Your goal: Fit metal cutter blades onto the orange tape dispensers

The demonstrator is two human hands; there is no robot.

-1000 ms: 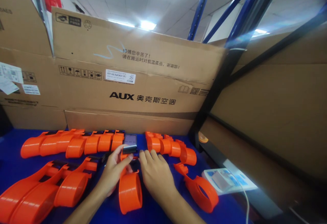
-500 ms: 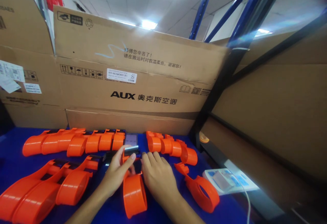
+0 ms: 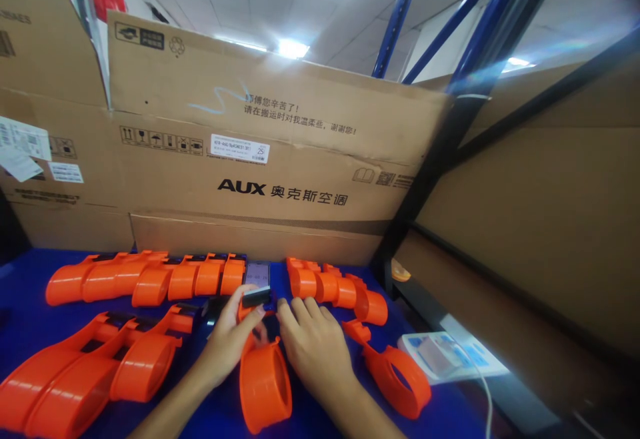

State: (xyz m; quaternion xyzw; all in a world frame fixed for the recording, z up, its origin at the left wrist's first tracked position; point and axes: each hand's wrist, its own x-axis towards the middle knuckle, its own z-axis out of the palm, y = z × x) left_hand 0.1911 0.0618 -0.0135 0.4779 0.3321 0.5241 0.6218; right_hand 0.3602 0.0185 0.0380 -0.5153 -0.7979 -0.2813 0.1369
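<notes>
An orange tape dispenser with a wide ring and a black head hangs between my hands at the front middle. My left hand is closed round its upper part, with the thumb over the front beside the black head piece. From the right side, my right hand presses its curled fingers against the head of the same dispenser. Those fingertips are partly hidden, so any small part under them cannot be made out.
Finished-looking orange dispensers with black heads lie at front left. Behind stand a row of others, a phone and several orange pieces. Another orange piece lies right, beside a white power strip. Cardboard walls the back.
The dispenser's ring has turned slightly, so more of its opening shows to the right, and its black head has tipped a little. Both hands keep nearly the same place.
</notes>
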